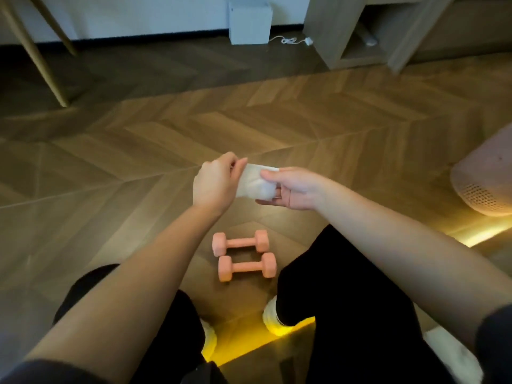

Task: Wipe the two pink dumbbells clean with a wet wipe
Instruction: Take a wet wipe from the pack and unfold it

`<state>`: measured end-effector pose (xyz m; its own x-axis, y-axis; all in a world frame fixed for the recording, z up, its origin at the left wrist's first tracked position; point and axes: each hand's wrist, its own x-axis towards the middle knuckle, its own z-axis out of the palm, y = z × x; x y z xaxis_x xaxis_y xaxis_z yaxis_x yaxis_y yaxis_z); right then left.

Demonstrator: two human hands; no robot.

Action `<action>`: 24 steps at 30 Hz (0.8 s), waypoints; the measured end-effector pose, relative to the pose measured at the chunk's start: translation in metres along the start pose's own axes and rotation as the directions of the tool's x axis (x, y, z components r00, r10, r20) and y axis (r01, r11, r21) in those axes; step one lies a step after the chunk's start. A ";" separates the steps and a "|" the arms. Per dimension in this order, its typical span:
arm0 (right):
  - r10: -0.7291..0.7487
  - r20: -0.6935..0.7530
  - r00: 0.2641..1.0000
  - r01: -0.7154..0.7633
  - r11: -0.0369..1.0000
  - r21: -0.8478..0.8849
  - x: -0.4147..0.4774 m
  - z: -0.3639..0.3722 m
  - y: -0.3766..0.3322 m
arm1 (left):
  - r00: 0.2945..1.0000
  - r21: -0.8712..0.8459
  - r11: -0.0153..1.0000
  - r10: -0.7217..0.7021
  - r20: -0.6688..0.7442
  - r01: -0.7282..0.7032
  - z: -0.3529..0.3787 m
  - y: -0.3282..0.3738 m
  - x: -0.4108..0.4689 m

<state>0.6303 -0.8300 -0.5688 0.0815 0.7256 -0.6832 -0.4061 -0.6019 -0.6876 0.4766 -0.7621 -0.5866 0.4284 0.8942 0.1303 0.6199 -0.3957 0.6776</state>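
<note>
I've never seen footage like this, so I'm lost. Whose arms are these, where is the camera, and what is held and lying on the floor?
There is no machine here: one camera, worn on a person's head, looks forward and down. The left hand and right hand each pinch one side of a white wet wipe, holding it in the air. Below, on the wooden floor, lie two pink weights side by side: the farther dumbbell and the nearer dumbbell. Neither hand touches them.
</note>
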 end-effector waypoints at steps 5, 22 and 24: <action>-0.089 0.001 0.996 0.089 0.996 -0.014 -0.062 0.000 0.014 | 0.999 -0.066 0.997 0.027 -0.016 -0.028 -0.016 0.033 -0.048; -0.053 -0.389 0.920 -0.089 0.936 -0.339 0.119 -0.070 0.070 | 0.816 0.047 0.890 -0.436 0.380 0.453 0.129 -0.108 0.009; -0.100 -0.431 0.897 -0.166 0.827 -0.538 0.154 -0.087 0.091 | 0.754 0.199 0.892 -0.451 0.477 0.407 0.166 -0.144 0.010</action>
<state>0.6847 -0.8026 -0.7579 0.5066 0.5671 -0.6494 0.1401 -0.7974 -0.5870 0.5013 -0.7308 -0.8028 0.3576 0.7529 -0.5526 0.8579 -0.0311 0.5128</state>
